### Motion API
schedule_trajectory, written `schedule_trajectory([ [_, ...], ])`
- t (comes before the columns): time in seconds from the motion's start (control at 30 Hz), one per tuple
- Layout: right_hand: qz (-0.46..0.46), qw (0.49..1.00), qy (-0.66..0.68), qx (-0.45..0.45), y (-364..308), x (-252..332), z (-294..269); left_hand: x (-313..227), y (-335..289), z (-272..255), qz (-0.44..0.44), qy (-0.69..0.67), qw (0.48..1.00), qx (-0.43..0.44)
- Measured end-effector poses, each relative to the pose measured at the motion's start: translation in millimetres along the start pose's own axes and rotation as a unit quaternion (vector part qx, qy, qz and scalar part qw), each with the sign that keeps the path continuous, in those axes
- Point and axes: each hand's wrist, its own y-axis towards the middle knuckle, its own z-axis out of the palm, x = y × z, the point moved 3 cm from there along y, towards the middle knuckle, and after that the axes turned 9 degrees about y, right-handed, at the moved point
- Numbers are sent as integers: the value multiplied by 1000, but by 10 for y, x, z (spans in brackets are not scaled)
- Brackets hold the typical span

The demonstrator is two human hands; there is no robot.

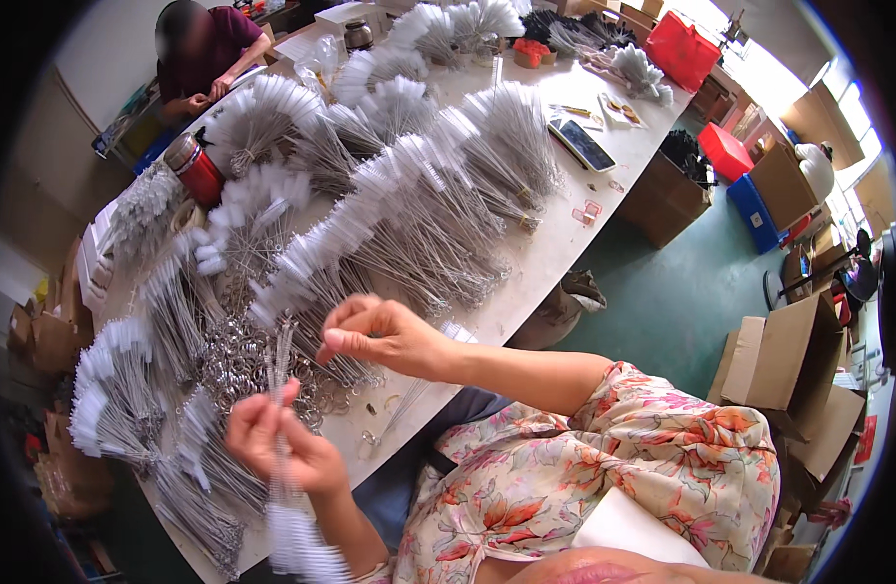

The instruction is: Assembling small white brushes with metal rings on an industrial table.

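White table [550, 261], beneath the ring pile [236, 358]. Held brushes [294, 526], nearer the wearer than the pile: probably light, stems [282, 358] springy, bristles [314, 555] soft, best gripped by the stems; I read no lettering. Left hand [294, 450]: fingers pinching those stems. Right hand [385, 336], right of the pile: fingers curled; whether pinching, I cannot tell.

1 tabletop [545, 263], 1 phone [586, 146], 1 red flask [198, 175], 1 dark jar [358, 38], 1 red bag [681, 54]. 1 co-worker [219, 44]. Wearer [633, 443]: 1 left hand [290, 450], 1 right hand [388, 339]. White-bristled wire brushes [409, 200]: over 100 (bunches overlap, exact count hidden). Metal rings [236, 358]: heaped, uncountable.
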Motion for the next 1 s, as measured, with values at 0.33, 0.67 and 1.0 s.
schedule_trajectory([
  [0.33,196,787,581,70,-175,206,48,-138,-102,-187,188,199,954,121],
  [0.67,97,960,35,261,-261,320,153,-34,-187,99,-219,-357,839,347],
  [1.0,438,784,229,375,-518,80,19,-184,-297,-161,78,-85,955,273],
])
